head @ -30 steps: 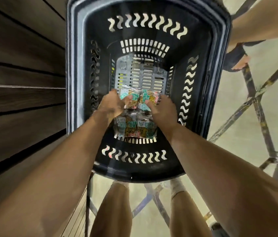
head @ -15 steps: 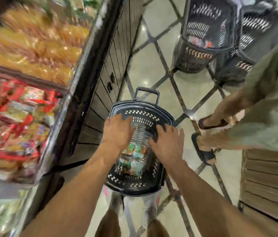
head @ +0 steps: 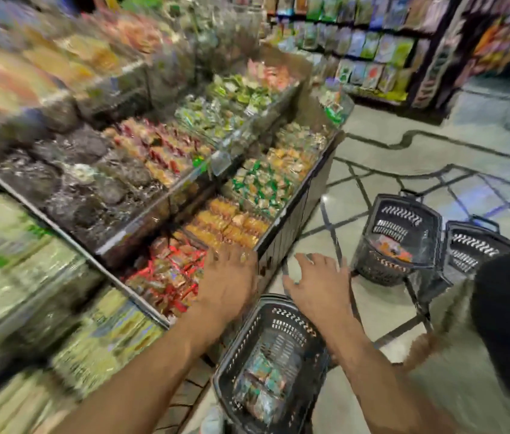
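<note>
- My left hand [head: 228, 283]: fingers spread, empty, over red-wrapped snacks [head: 166, 277] in the display bin.
- My right hand [head: 319, 286]: spread, empty, above the black basket [head: 291, 321].
- Snack packets [head: 260, 383]: lying in the basket's bottom.

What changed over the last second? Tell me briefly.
Both hands rose out of the basket, letting go of the packets. The left hand now reaches, fingers spread, over the red snacks in the display; the right hand hovers open above the basket's far rim. The packets stayed in the basket.
</note>
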{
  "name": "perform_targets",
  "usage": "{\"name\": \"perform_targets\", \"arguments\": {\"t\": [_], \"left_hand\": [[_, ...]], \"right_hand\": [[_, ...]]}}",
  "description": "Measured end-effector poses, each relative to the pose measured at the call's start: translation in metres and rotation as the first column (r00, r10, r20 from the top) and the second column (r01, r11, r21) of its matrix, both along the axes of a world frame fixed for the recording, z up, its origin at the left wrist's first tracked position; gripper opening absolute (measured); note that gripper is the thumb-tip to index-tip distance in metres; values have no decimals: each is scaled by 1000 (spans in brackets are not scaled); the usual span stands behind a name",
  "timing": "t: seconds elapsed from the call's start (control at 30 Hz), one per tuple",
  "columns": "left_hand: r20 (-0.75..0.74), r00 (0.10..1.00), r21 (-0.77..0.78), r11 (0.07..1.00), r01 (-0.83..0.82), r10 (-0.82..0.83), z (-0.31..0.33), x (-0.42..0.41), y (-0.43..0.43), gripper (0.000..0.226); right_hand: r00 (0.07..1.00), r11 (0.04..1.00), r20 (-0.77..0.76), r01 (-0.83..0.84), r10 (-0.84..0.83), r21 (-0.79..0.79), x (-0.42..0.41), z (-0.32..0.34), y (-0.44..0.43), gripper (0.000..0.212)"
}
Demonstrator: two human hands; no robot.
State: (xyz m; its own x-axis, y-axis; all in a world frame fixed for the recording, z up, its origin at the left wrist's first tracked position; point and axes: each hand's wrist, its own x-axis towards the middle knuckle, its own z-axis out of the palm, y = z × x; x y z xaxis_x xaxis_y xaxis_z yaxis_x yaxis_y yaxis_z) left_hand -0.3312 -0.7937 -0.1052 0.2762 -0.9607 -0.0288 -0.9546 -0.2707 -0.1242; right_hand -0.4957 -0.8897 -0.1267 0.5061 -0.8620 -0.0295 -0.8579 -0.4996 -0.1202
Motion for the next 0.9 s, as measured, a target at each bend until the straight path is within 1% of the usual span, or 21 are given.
{"name": "perform_targets", "arguments": {"t": [0.03, 0.17, 0.23, 0.33, 0.43, 0.53, 0.63, 0.77, 0.9], "left_hand": [[9, 999, -17, 999, -31, 31, 11, 5, 7, 57], [55, 978, -83, 977, -194, 199, 58, 35, 58, 59], [76, 952, -105, 952, -287, 296, 75, 49, 89, 61], [93, 909, -135, 910, -393, 406, 100, 71, 141, 61], [102, 865, -166, 866, -472, 491, 120, 92, 195, 58], [74, 809, -184, 805, -564, 584, 133, 109, 251, 57], [68, 748, -165, 747, -644, 660, 141, 125, 311, 60], [78, 675, -143, 679, -720, 733, 142, 138, 402, 61], [66, 604, -159, 606, -779, 794, 136, 150, 495, 61]], "right_hand": [[1000, 1000, 22, -15, 15, -4, 7, 12, 4, 58], [978, 979, 70, -191, 196, -76, 51, 65, 36, 61], [955, 954, 64, -283, 290, -99, 74, 85, 55, 59], [923, 919, 50, -374, 382, -125, 109, 111, 89, 60], [874, 870, 45, -473, 483, -142, 145, 129, 128, 52], [827, 824, 39, -553, 561, -124, 179, 143, 176, 55], [775, 773, 44, -622, 630, -124, 214, 149, 230, 59], [701, 701, 53, -701, 711, -130, 253, 150, 311, 61], [646, 648, 63, -753, 761, -117, 278, 147, 396, 59]]}}
